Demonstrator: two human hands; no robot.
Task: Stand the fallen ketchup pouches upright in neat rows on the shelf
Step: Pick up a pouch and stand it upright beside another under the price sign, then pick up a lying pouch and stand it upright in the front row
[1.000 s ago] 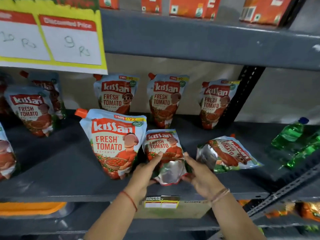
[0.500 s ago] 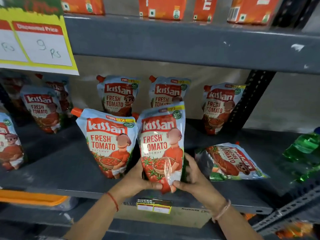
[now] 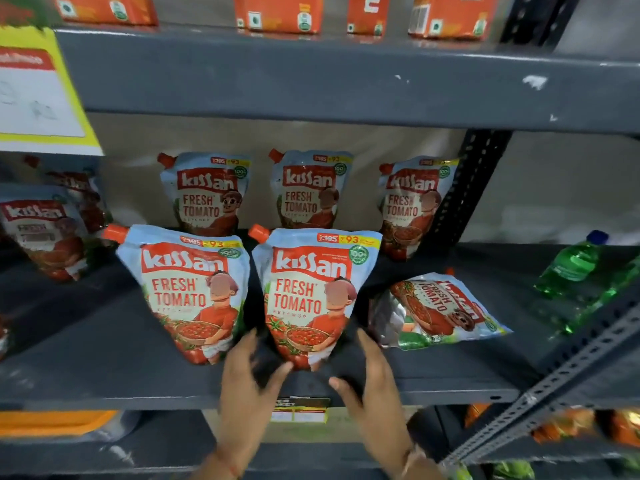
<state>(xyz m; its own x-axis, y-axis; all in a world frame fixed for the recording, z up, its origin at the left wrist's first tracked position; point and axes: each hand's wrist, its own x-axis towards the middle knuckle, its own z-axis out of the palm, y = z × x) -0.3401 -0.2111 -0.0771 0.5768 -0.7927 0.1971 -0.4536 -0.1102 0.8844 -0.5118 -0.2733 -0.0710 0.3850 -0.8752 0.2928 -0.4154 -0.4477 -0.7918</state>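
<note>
Dark grey metal shelf (image 3: pixel 104 348), front lip runs across the lower frame w/ a small price label (image 3: pixel 300 408) clipped under it. Open room: bare shelf to the left of the front row, a narrow dark gap betw. the two front pouches, and bare shelf along the front edge at right. Perforated grey upright (image 3: pixel 464 199) closes the bay at back right; another angled strut (image 3: pixel 571 382) cuts across lower right.

Front row: two light-blue Kissan tomato ketchup pouches w/ orange spouts, both upright, labels facing out. Left front pouch (image 3: pixel 190 289) and centre front pouch (image 3: pixel 311 289) stand side by side, near but apart. Just right of them a third same-type fallen pouch (image 3: pixel 436 311) lies flat on its back, label up, silver base toward the hands. Back row: three upright pouches (image 3: pixel 308 188) vs. the back wall. More pouches (image 3: pixel 41 233) further left, blurred. Green plastic bottles (image 3: pixel 571 265) lie at far right.

Left hand (image 3: pixel 249 386): grip spread, fingers fanned, thumb tip at or just off the bottom corner of the centre front pouch; motion blur, can't tell if touching. Right hand (image 3: pixel 370 386): grip spread too, fingers up beside the pouch's lower right edge, apart from it, holding nothing. Hands flank the pouch base.
</note>
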